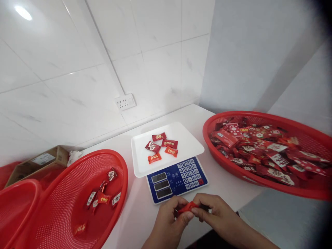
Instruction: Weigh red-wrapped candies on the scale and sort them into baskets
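Between my two hands, just in front of the scale, is a small red wrapped candy point(187, 207). My left hand point(171, 219) pinches one end of it between thumb and fingers. The other end is in the grip of my right hand point(215, 209). Behind them stands a digital scale point(176, 180) with a blue keypad and a white tray point(189, 145). Several red and dark red wrapped candies point(169, 143) lie spread on that tray. The digits on the scale's display are too dim to read surely.
At the right, a large red basket point(207, 136) holds a heap of red packets. Another red basket point(119, 162) at the left has several small candies in it, beside a further red basket point(19, 192). A cardboard box point(41, 160) lies behind. A socket point(126, 101) is on the wall.
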Demonstrator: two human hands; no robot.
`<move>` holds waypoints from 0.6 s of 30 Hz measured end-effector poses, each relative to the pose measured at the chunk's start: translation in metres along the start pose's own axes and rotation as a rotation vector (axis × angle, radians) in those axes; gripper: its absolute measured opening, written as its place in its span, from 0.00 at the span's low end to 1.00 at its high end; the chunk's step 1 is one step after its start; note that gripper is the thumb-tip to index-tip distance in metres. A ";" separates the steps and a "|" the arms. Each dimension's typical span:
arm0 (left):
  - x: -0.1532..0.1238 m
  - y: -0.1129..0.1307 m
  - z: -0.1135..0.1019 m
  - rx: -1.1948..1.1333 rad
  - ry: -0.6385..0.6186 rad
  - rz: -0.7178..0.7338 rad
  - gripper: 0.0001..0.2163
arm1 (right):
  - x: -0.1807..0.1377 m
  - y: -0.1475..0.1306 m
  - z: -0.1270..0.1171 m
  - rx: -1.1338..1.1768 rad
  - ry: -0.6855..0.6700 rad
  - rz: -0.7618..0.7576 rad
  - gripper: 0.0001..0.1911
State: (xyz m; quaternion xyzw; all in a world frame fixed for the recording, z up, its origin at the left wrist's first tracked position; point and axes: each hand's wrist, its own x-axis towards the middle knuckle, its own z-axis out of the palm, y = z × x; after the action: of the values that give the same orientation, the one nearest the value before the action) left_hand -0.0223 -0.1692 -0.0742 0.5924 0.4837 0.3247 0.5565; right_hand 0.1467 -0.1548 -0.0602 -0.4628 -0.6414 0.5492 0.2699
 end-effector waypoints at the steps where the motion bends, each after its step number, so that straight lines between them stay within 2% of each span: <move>1: 0.000 0.002 0.000 -0.004 0.011 -0.004 0.10 | 0.000 0.000 0.000 0.010 -0.002 -0.007 0.15; 5: 0.005 0.015 -0.013 0.125 0.130 0.043 0.09 | 0.002 0.004 -0.001 0.076 0.017 0.001 0.16; 10: 0.030 0.041 -0.046 0.478 0.357 0.229 0.11 | 0.000 0.008 -0.003 0.114 0.079 0.046 0.18; 13: 0.049 0.054 -0.057 0.616 0.393 0.278 0.14 | -0.002 0.007 -0.004 0.104 0.079 0.040 0.18; 18: 0.065 0.057 -0.063 0.764 0.410 0.199 0.19 | -0.006 0.007 -0.007 0.058 0.091 0.067 0.18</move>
State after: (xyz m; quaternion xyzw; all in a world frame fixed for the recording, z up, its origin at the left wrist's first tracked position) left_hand -0.0472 -0.0816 -0.0183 0.7224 0.6101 0.2855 0.1562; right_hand 0.1577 -0.1572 -0.0639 -0.5004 -0.5965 0.5547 0.2935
